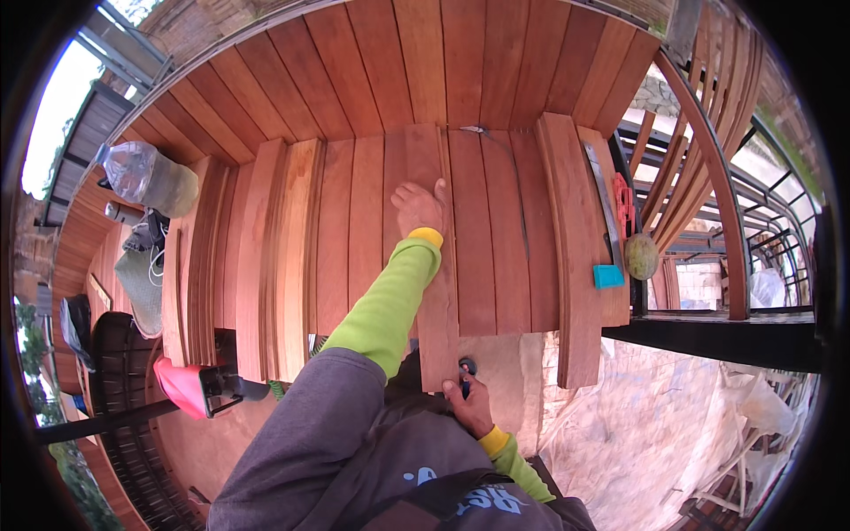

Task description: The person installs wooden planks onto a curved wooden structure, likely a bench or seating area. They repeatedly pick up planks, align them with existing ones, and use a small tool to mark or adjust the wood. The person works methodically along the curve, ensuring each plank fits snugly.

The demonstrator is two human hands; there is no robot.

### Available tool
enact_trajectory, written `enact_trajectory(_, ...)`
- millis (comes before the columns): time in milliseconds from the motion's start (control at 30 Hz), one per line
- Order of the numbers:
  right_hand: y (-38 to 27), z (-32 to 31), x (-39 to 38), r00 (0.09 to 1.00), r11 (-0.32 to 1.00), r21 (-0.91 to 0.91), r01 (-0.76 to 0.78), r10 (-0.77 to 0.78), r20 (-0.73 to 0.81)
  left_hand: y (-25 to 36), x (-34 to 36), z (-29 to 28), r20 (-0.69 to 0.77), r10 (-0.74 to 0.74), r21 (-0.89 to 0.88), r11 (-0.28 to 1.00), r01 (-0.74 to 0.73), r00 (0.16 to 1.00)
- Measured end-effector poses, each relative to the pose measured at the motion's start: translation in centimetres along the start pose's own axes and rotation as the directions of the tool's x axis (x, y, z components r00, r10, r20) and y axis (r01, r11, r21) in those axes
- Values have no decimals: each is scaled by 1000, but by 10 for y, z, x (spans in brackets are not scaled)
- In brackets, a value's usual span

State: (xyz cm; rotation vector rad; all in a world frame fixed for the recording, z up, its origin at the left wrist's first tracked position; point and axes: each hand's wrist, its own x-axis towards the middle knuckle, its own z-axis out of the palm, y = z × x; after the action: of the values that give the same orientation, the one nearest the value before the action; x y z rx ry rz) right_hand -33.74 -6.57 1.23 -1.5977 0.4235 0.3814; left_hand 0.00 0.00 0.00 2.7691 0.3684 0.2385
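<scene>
A long reddish wooden plank [438, 310] lies lengthwise on the slatted wooden seat, its near end jutting past the front edge. My left hand [419, 208] rests on it toward the far end, thumb out to the right and the other fingers spread leftward, slightly bent. At the near end, my right hand [471, 405] closes its thumb and fingers on the plank's right corner. A small black rounded object [467, 365] touches or sits just beyond those fingers; its kind is unclear. The plank's underside is hidden.
Stacked planks [261, 257] lie left, more planks [571, 257] right. Further right are a metal ruler [605, 203] with a teal end, a red tool [623, 212] and a roundish greenish fruit [641, 257]. A large plastic bottle [155, 177] stands far left. A thin dark strip [518, 186] crosses the slats.
</scene>
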Motion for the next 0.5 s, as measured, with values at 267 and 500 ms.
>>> enact_trajectory(267, -54, -22, 16, 929, 976, 28, 214, -195, -315, -2, 5, 11, -236, 80, 182, 983, -37, 968)
enact_trajectory(500, -174, -36, 189, 740, 853, -68, 517, -486, -465, 2, 10, 7, -154, 65, 150, 988, -42, 986)
